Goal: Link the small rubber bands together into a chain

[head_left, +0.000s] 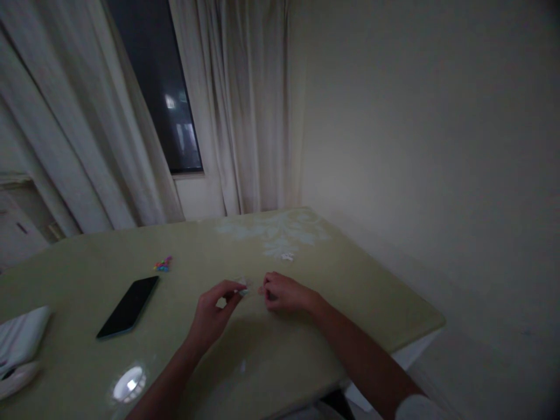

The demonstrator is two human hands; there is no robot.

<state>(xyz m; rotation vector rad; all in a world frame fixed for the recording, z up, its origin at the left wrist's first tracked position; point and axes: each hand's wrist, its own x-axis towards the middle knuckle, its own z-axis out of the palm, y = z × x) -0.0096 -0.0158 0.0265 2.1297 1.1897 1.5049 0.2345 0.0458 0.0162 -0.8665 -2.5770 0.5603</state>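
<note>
I have both hands just below the centre of the frame, over the greenish tabletop (271,356). My left hand (210,313) pinches a small pale piece (242,291) between thumb and fingertips; the piece is too small for me to identify. My right hand (286,293) is just to the right of it, its fingers curled inward, and I cannot tell whether they grip anything. A gap separates the two sets of fingertips.

Just above the right hand I see a small white item (287,256) lying near a pale floral pattern (284,228). Left of centre sits a little cluster of brightly coloured pieces (163,265), and below it a dark phone-like slab (128,307) lies at a slant. At the lower left edge I get a pale pouch (24,335) with a rounded whitish object (20,379) just below it. Curtains (249,105) flank a dark window (155,76) at the upper left.
</note>
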